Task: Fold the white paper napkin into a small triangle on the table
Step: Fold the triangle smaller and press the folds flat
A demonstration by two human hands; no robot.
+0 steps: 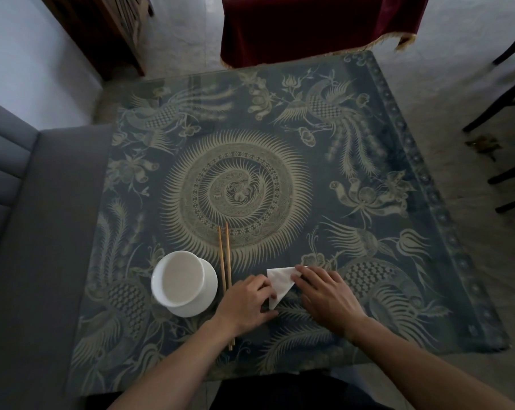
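The white paper napkin [279, 284] lies flat on the table [398, 202] near the person's edge, already a small triangle, between the two hands; the left hand [245, 303] rests on its left edge with fingers loosely bent over the paper, seemingly to pin it so it cannot slide; the right hand [324, 294] lies flat, fingers nearly straight, pressing the right side, I'd judge to sharpen the crease; neither hand grips it. One corner points down toward the person, the broad edge runs along the far side, so its long axis slants from far-left to near. Chopsticks [225, 279] and a white bowl [180, 281] on its saucer sit just left, out of the way.
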